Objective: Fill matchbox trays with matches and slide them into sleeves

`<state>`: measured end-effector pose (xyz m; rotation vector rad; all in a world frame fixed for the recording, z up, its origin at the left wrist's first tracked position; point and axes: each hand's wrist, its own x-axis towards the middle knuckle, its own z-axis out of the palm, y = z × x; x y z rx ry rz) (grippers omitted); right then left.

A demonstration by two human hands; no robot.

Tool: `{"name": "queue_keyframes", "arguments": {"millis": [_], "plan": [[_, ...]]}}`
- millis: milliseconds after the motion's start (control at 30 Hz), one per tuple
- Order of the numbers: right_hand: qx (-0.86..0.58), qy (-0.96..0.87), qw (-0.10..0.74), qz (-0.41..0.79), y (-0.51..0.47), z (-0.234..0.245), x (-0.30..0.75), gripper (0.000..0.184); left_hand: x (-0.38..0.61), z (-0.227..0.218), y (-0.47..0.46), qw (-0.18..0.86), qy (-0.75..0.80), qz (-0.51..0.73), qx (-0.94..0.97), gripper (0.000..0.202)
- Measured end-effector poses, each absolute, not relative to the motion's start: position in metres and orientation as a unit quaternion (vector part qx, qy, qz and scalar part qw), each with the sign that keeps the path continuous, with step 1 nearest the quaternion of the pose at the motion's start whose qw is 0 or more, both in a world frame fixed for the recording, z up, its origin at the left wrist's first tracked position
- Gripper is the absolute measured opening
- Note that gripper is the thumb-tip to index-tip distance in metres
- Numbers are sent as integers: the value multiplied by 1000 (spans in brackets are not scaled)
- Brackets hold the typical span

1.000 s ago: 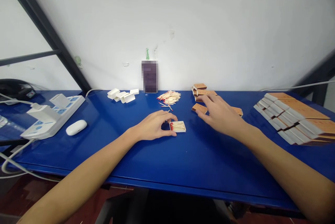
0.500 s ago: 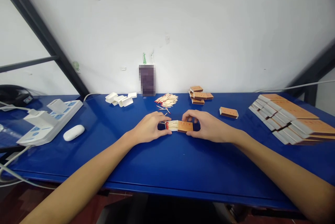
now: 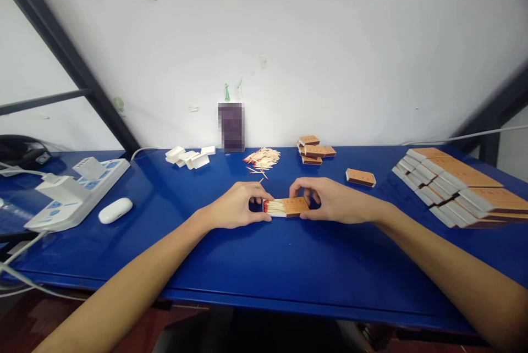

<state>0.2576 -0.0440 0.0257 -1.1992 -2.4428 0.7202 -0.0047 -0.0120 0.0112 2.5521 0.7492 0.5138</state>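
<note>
Between my hands lies a partly open matchbox: its white tray, filled with red-headed matches, juts leftward out of the orange sleeve. My left hand grips the tray's left end between thumb and fingers. On the sleeve, my right hand has thumb at the near edge and fingers at the far edge. Beyond them sits a heap of loose matches, with a few strays on its near side. A single closed matchbox rests right of my right hand.
Several white trays lie at the back left, and a small pile of matchboxes at the back. Stacked matchboxes fill the right side. On the left are a power strip and a white earbud case.
Both hands and the matchbox have shifted slightly right and nearer to me. The tray still protrudes from the sleeve about as much as before.
</note>
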Motion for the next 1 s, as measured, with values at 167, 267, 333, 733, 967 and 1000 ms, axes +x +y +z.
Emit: {"name": "queue_keyframes", "arguments": {"millis": [167,267,333,733,967,1000], "plan": [[-421,-847,173,275,-45,25,256,29,-2,7,-13,251,262,206,909,56],[-424,-835,178,302,-47,22,250,34,0,3,-14,276,262,222,898,59],[-417,-837,185,301,-49,20,244,34,2,2,-15,273,253,225,901,57],[-383,-866,175,270,-56,20,233,30,-6,12,-10,216,220,153,939,38],[-376,-881,196,209,-53,25,243,29,-7,8,-8,177,240,167,940,45],[-389,-881,207,171,-50,26,249,31,-7,8,-8,161,249,169,940,44]]}}
